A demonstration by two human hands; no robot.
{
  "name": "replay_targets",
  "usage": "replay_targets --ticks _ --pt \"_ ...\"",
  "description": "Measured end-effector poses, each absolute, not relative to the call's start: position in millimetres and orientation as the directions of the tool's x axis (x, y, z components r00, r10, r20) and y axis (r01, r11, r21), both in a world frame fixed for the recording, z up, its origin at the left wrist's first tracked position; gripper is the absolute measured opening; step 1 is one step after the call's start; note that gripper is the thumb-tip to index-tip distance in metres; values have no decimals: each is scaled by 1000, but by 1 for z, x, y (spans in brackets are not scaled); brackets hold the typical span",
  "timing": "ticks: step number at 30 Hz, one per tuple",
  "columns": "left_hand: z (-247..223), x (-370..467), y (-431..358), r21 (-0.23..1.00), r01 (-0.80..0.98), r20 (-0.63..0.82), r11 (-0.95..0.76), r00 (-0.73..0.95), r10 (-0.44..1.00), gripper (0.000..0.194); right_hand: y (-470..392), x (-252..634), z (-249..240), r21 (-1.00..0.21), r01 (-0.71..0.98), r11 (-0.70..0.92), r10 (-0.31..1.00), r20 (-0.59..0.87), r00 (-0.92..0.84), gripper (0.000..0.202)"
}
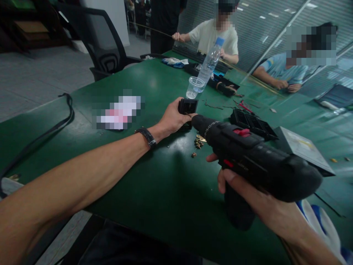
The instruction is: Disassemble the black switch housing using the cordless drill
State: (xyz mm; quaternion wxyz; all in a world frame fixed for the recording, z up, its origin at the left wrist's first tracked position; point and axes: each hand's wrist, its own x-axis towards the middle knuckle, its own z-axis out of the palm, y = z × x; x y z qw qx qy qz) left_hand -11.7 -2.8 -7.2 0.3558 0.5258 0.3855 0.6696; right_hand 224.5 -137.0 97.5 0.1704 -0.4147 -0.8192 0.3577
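Observation:
My right hand (248,191) is wrapped round the handle of a black cordless drill (248,158) with red switches. The drill's front end points left and reaches the black frame-like part (188,106) that my left hand (173,117) grips upright on the green table. My left thumb lies beside the drill's tip, which hides the exact contact. Just below the part is a small pile of brass-coloured screws (198,142), with a single small piece (193,155) nearer to me.
Behind the part stand a plastic cup (194,87) and a water bottle (211,60). At right lie a black tray-like frame (252,123) and a grey box (303,149). A blurred-out phone-like item (118,114) and a black strap (68,110) lie left. Two people sit across the table.

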Motion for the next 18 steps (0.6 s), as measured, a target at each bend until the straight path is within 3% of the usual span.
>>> replay_targets --ticks 5,18 --pt "-8 -13 -2 899 -47 422 -436 -181 888 43 -130 225 91 -840 445 310 822 2 -570 19" --pt "-9 -11 -1 907 62 420 -416 -187 888 50 -133 217 90 -884 371 285 839 43 -543 6"
